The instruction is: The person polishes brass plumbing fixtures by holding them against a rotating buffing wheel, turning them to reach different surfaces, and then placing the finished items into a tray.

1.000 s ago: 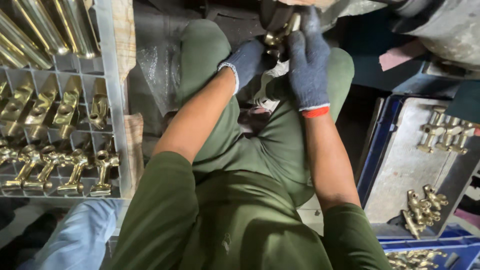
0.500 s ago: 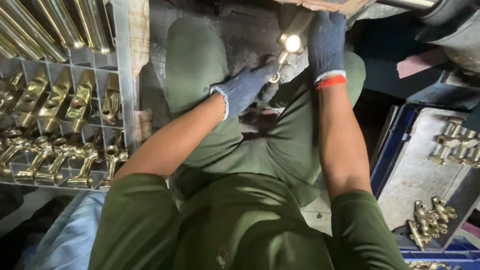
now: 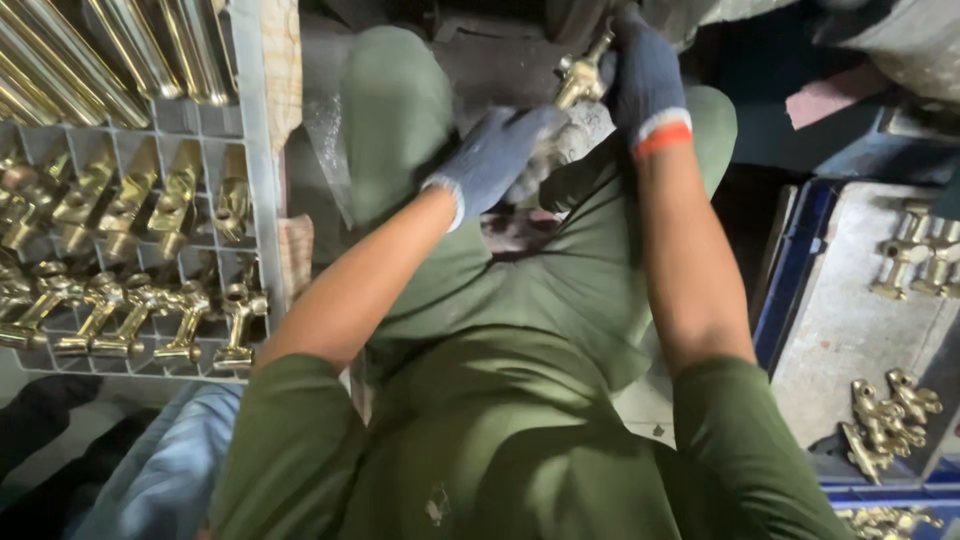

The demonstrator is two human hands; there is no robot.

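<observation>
A single camera sits on the person's head and looks almost straight down over the chest and green-trousered lap [image 3: 520,300], close enough that the forearms fill the middle and the gloved hands reach only the top edge. To the left of the lap the frame takes in part of a grey compartment rack [image 3: 255,200]; to the right of the lap it cuts off a grey tray [image 3: 840,320] at the border. With only this view there is no overlap with another.
</observation>
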